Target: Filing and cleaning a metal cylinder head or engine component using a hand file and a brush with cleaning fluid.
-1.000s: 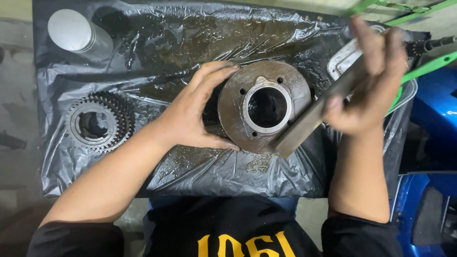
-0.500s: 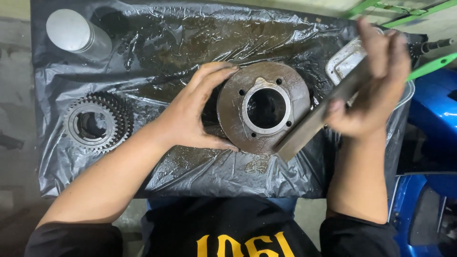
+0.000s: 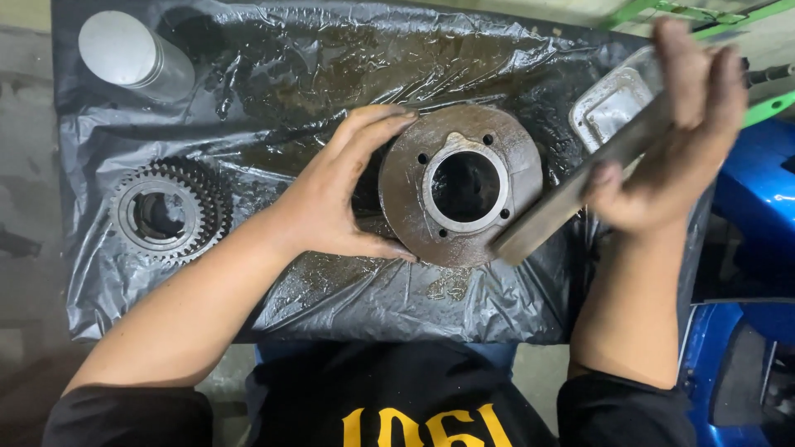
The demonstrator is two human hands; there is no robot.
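My left hand (image 3: 335, 194) grips the heavy, oily metal ring (image 3: 461, 184) by its rim; my right hand (image 3: 667, 145) clutches a stiff flat bar (image 3: 571, 199).

Oily black sheet (image 3: 348, 58) bearing disc (image 3: 497, 132), gear (image 3: 170, 211), cylinder (image 3: 132, 54)

Oily black plastic sheet (image 3: 331, 281) covers grey concrete floor (image 3: 25, 248) (green frame (image 3: 662, 10) behind).

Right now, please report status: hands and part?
Left hand grips round metal part. Right hand holds flat metal bar, tip on part's rim. Gear lies apart.
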